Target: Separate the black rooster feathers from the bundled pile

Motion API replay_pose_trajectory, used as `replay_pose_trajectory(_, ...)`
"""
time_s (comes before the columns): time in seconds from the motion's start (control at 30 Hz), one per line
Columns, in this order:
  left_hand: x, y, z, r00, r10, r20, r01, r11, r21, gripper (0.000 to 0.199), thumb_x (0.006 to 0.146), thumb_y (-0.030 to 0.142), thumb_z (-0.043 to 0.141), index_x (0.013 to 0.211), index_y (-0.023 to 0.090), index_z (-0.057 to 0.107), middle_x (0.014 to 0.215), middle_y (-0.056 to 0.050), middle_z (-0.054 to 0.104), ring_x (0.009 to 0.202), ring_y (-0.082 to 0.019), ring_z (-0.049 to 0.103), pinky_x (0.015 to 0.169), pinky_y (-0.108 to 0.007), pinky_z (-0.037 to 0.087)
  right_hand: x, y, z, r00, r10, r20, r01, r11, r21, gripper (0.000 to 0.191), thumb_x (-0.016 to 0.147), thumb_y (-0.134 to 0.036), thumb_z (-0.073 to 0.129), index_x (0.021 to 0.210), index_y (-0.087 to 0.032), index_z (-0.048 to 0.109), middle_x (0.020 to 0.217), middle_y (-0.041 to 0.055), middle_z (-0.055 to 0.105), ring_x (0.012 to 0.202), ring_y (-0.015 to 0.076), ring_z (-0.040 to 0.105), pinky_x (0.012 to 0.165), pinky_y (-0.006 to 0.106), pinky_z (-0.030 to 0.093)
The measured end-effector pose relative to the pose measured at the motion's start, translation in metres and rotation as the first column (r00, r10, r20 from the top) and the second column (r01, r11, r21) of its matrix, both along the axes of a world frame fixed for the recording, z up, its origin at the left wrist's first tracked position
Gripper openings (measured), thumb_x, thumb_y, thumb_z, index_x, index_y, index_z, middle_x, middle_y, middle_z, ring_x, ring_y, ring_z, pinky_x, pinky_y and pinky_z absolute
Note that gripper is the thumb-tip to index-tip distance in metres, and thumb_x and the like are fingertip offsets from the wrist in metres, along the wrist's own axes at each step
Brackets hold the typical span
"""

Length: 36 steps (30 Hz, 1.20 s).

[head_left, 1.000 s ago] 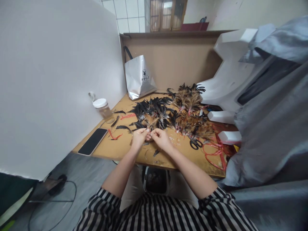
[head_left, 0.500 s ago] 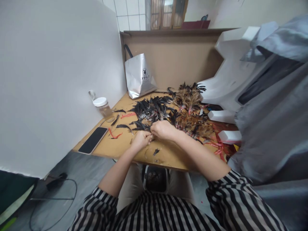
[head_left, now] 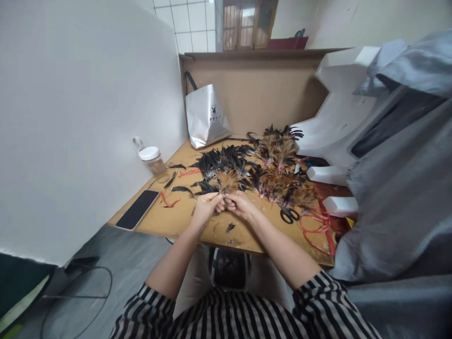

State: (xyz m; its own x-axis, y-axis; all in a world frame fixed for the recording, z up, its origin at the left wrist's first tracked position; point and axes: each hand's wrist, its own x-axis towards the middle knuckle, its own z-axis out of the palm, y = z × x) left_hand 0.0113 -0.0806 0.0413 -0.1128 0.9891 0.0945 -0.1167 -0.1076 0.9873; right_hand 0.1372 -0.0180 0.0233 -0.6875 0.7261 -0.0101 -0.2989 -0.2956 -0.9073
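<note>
Both hands, left hand and right hand, pinch a small feather bundle together.

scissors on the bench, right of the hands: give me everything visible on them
The scissors lie flat on the wooden table, just right of the right hand, which does not touch them. Only two black loop handles, plastic by the look, show clearly; the blades run up under the brown feather pile and are hidden. Red cord lies beside them.

Right hand back from the feather pile
Your right hand pulled off the black feathers and met your left hand again, fingertips touching; scissors are uncovered again.
</note>
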Motion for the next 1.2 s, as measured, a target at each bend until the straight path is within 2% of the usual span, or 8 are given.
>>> replay_pose_trajectory(0.13, 0.004, 0.008, -0.012, 0.991, 0.121, 0.050, -0.119, 0.992, -0.044, 0.023, 0.066, 0.034, 0.061, 0.064, 0.011, 0.060, 0.051, 0.000, 0.056, 0.041, -0.006, 0.048, 0.042, -0.018, 0.037, -0.009, -0.008, -0.006, 0.955, -0.292, 0.043, 0.289, 0.955, 0.064, 0.025, 0.065, -0.034, 0.061, 0.060, -0.016, 0.044, 0.043, -0.0077, 0.040, 0.035, 0.0028, 0.024, 0.037, 0.018, 0.015)
replay_pose_trajectory(0.27, 0.003, 0.016, -0.024, 0.989, 0.143, 0.042, -0.140, 0.988, -0.069, 0.024, 0.065, 0.034, 0.061, 0.061, 0.011, 0.058, 0.049, 0.000, 0.055, 0.040, -0.007, 0.048, 0.041, -0.018, 0.038, -0.007, -0.011, -0.006, 0.860, -0.474, 0.187, 0.368, 0.832, 0.415, 0.019, 0.068, -0.033, 0.057, 0.066, -0.015, 0.052, 0.053, -0.0033, 0.050, 0.045, 0.0061, 0.039, 0.045, 0.019, 0.029)
replay_pose_trajectory(0.53, 0.002, 0.015, -0.027, 0.974, 0.152, -0.168, -0.155, 0.988, -0.005, 0.022, 0.069, 0.032, 0.055, 0.064, 0.011, 0.059, 0.051, -0.001, 0.056, 0.042, -0.007, 0.050, 0.041, -0.018, 0.040, 0.007, -0.022, 0.015, 0.604, -0.694, 0.392, -0.090, 0.429, 0.899, 0.019, 0.080, -0.024, 0.041, 0.075, -0.016, 0.057, 0.068, 0.0022, 0.058, 0.061, 0.0107, 0.049, 0.058, 0.021, 0.033)
replay_pose_trajectory(0.77, -0.009, 0.010, -0.024, 0.852, -0.157, -0.499, 0.092, 0.984, -0.153, 0.020, 0.070, 0.024, 0.051, 0.053, 0.014, 0.055, 0.041, 0.002, 0.051, 0.037, -0.008, 0.049, 0.040, -0.018, 0.037, 0.010, -0.028, 0.051, 0.460, -0.694, 0.553, -0.683, 0.121, 0.720, 0.018, 0.080, -0.019, 0.043, 0.078, -0.012, 0.060, 0.083, 0.0117, 0.057, 0.073, 0.0167, 0.053, 0.060, 0.024, 0.035)
replay_pose_trajectory(0.9, -0.015, 0.000, -0.004, 0.795, -0.460, -0.397, 0.353, 0.881, -0.313, 0.020, 0.068, 0.027, 0.058, 0.054, 0.012, 0.057, 0.044, -0.001, 0.054, 0.039, -0.010, 0.052, 0.041, -0.019, 0.040, 0.020, -0.011, 0.069, 0.598, -0.409, 0.689, -0.694, 0.166, 0.701, 0.019, 0.078, -0.022, 0.048, 0.070, -0.012, 0.062, 0.075, 0.0071, 0.059, 0.066, 0.0130, 0.054, 0.059, 0.022, 0.037)
replay_pose_trajectory(1.03, -0.014, -0.010, 0.006, 0.812, -0.582, -0.051, 0.547, 0.788, -0.283, 0.022, 0.065, 0.030, 0.065, 0.067, 0.008, 0.063, 0.052, -0.004, 0.058, 0.040, -0.008, 0.050, 0.040, -0.018, 0.039, 0.029, 0.005, 0.067, 0.762, 0.032, 0.647, -0.596, 0.423, 0.682, 0.016, 0.073, -0.022, 0.054, 0.078, -0.010, 0.063, 0.069, 0.0015, 0.063, 0.060, 0.0087, 0.055, 0.057, 0.018, 0.040)
replay_pose_trajectory(1.13, -0.005, -0.013, -0.002, 0.790, -0.506, 0.345, 0.587, 0.787, -0.189, 0.020, 0.061, 0.026, 0.069, 0.064, 0.009, 0.060, 0.048, 0.000, 0.052, 0.035, -0.003, 0.043, 0.033, -0.013, 0.030, 0.022, 0.004, 0.046, 0.868, -0.248, 0.430, -0.227, 0.572, 0.788, 0.023, 0.075, -0.023, 0.048, 0.062, -0.010, 0.062, 0.054, -0.0031, 0.059, 0.050, 0.0064, 0.051, 0.048, 0.015, 0.039)
replay_pose_trajectory(1.2, 0.005, -0.015, -0.009, 0.677, -0.452, 0.581, 0.616, 0.780, -0.111, 0.018, 0.063, 0.021, 0.066, 0.058, 0.009, 0.054, 0.045, 0.004, 0.043, 0.030, 0.000, 0.032, 0.029, -0.010, 0.023, 0.014, 0.000, 0.028, 0.804, -0.509, 0.307, 0.018, 0.537, 0.843, 0.029, 0.076, -0.022, 0.044, 0.051, -0.013, 0.056, 0.043, -0.0069, 0.050, 0.043, 0.0059, 0.044, 0.040, 0.015, 0.036)
